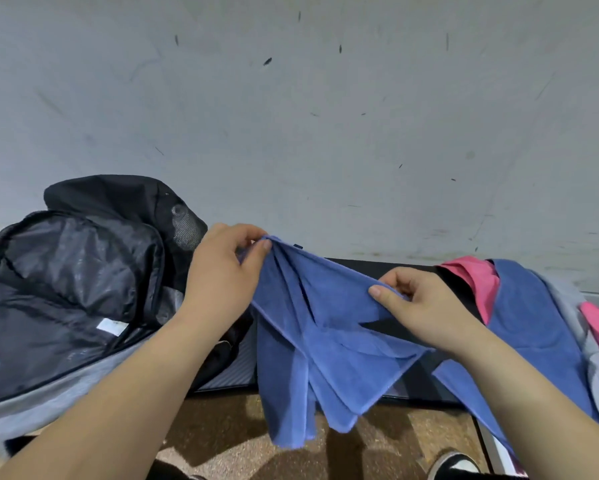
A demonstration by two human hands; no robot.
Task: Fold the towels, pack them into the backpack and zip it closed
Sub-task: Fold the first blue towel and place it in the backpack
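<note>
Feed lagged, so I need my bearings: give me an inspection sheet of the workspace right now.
Surface: dark table, mostly covered.
Job's things: blue towel held up, bunched, hanging past the table edge; backpack open at left; towel pile at right, pink, blue, grey.
Clutter: nothing seen.
Hands: left hand and right hand each pinch the towel's top edge.
Cables: nothing seen.
Surroundings: scuffed grey wall; speckled floor; a shoe.

One wide-angle head view faces the wall [325,116], looking forward and down from close in, its edges seemingly warped
</note>
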